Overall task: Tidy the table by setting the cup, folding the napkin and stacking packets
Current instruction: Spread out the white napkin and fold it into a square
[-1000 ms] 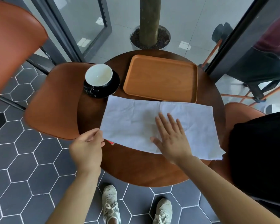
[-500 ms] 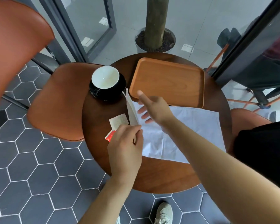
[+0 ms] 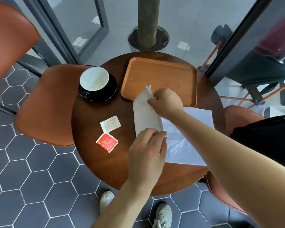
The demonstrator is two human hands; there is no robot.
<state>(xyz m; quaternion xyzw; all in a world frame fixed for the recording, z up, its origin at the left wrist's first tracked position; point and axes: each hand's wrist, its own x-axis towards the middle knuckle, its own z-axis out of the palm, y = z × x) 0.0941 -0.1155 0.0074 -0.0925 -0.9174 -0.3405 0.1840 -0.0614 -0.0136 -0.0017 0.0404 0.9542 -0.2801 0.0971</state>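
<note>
1. Your cup (image 3: 94,80) sits on its saucer (image 3: 105,94), far left of the bench (image 3: 92,162).
2. The white packet (image 3: 110,124) and the red packet (image 3: 107,142) lie just beside each other, with bare wood around them.
3. Your left hand (image 3: 146,155) fingers (image 3: 161,134) pinch the napkin's (image 3: 145,116) near edge.
4. Your right hand (image 3: 167,101) fingers (image 3: 152,100) clamp its far corner at the edge of the tray (image 3: 160,76).

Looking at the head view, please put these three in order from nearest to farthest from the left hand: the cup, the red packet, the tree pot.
1. red packet, on the table just left of the left hand.
2. cup, on its black saucer at the table's far left.
3. tree pot, on the floor beyond the table.
</note>
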